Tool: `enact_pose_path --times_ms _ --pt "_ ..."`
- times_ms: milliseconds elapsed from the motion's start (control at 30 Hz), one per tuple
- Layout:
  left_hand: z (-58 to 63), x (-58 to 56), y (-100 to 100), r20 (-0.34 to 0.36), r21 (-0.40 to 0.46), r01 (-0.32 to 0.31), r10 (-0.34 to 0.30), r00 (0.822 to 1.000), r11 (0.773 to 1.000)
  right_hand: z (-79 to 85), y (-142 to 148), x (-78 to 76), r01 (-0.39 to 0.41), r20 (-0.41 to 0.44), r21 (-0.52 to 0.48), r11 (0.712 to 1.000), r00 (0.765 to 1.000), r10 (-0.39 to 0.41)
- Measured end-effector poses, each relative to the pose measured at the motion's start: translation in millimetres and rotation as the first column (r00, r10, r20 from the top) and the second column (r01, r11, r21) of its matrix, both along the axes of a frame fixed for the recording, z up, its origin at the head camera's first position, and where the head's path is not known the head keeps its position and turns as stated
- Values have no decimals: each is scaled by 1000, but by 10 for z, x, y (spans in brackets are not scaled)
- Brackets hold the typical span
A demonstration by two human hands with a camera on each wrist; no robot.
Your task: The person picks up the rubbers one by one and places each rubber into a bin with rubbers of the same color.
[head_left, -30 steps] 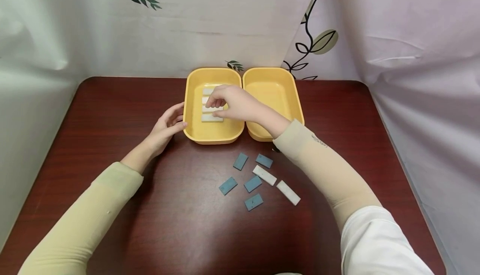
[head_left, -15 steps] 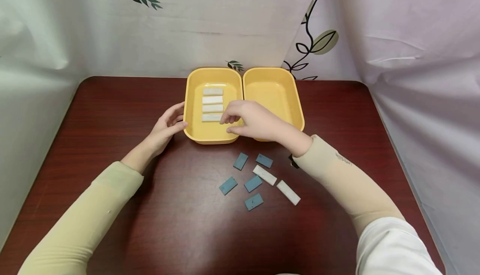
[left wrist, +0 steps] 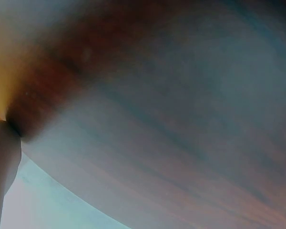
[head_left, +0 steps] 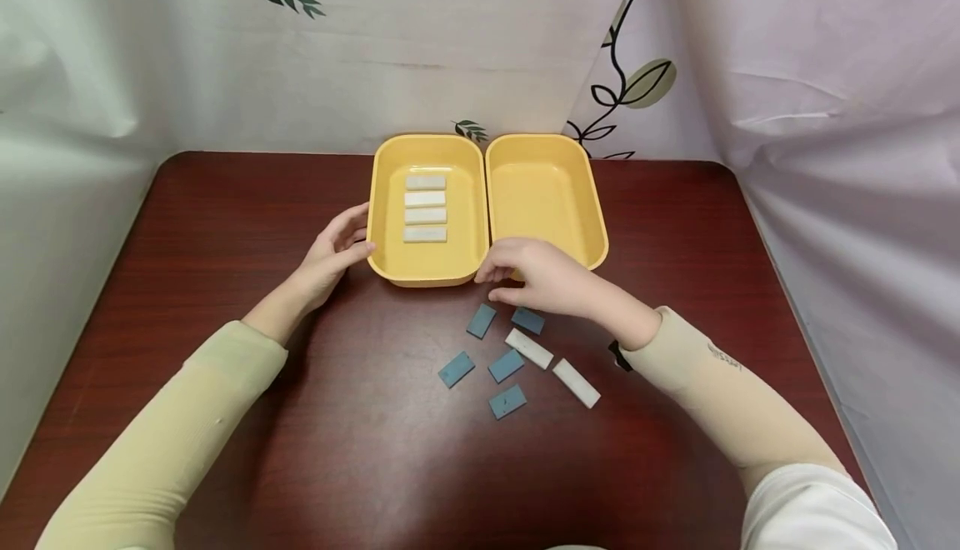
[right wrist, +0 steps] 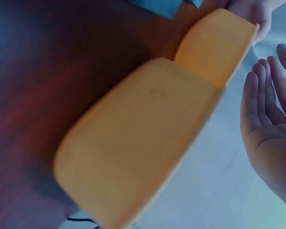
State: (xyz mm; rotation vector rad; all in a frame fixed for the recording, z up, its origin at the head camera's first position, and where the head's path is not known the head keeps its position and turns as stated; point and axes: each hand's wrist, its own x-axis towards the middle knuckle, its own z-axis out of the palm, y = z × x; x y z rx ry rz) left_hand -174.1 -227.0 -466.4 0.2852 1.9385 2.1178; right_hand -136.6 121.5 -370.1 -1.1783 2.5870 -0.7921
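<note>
Head view, your left hand point(head_left: 326, 262) loose-fingered against the left tray point(head_left: 427, 262), four white tiles point(head_left: 425, 216) inside, your right hand point(head_left: 543, 277), fingers relaxed, partly blocking the right tray point(head_left: 543, 187), blue tiles point(head_left: 507, 402) nearer you, left wrist, your thumb point(left wrist: 2, 162) amid blur, right wrist, your fingers point(right wrist: 250, 100) loosely extended.

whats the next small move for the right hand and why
Probably move the right hand to the nearer white block and pinch it: the hand looks empty, and four similar white blocks lie in the left tray while this one lies on the table.
</note>
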Motion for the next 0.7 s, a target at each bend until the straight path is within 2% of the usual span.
enact_pose_path --times_ms 333,700 --pt "-5 -5 4 -3 -1 5 -6 1000 1000 -163 217 197 15 55 -13 1000 998 -14" --pt "-11 -13 -3 0 -2 10 -10 1000 1000 -318 391 347 29 95 2 1000 995 -30"
